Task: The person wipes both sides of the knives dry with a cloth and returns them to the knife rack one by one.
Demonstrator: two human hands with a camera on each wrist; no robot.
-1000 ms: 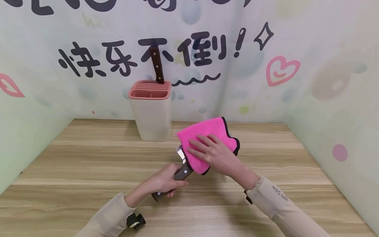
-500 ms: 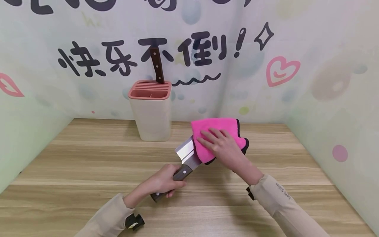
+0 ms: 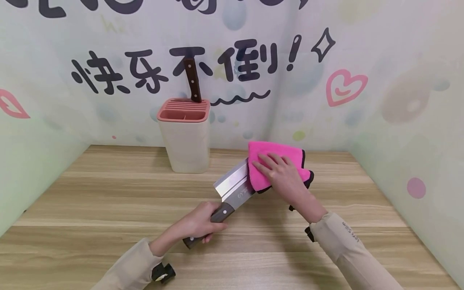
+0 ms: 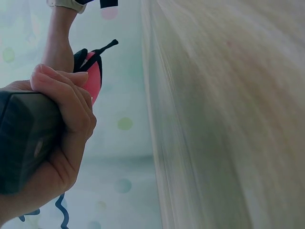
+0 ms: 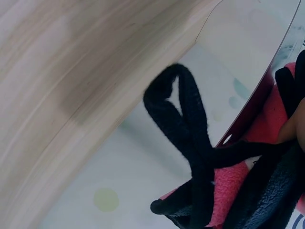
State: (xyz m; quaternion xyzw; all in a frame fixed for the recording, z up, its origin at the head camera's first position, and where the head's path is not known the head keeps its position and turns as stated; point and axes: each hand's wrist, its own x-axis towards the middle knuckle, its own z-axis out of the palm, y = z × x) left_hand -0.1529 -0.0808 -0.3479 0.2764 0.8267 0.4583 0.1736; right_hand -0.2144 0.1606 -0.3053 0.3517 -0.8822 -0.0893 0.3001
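My left hand [image 3: 198, 220] grips the dark handle of a kitchen cleaver [image 3: 237, 187], whose broad shiny blade slants up and right over the table. In the left wrist view, the fingers [image 4: 71, 102] wrap round the handle, its butt facing the camera. A folded pink cloth [image 3: 259, 177] with black trim covers the blade's far end. My right hand [image 3: 284, 177] holds the cloth over the blade, fingers spread on top; its thumb is hidden in the head view. The right wrist view shows the cloth's underside [image 5: 231, 191] and its black hanging loop [image 5: 190, 129].
Behind the cleaver, to the left, stands a white knife block [image 3: 186, 149] with a pink slotted top. A knife with a brown riveted handle [image 3: 192, 80] is upright in it. The wooden table [image 3: 90, 225] meets a printed wall cloth [image 3: 282, 108] at the back.
My right hand and the pink cloth have slid up and right along the blade, away from the handle, uncovering more steel. My left hand and the cleaver have hardly moved.
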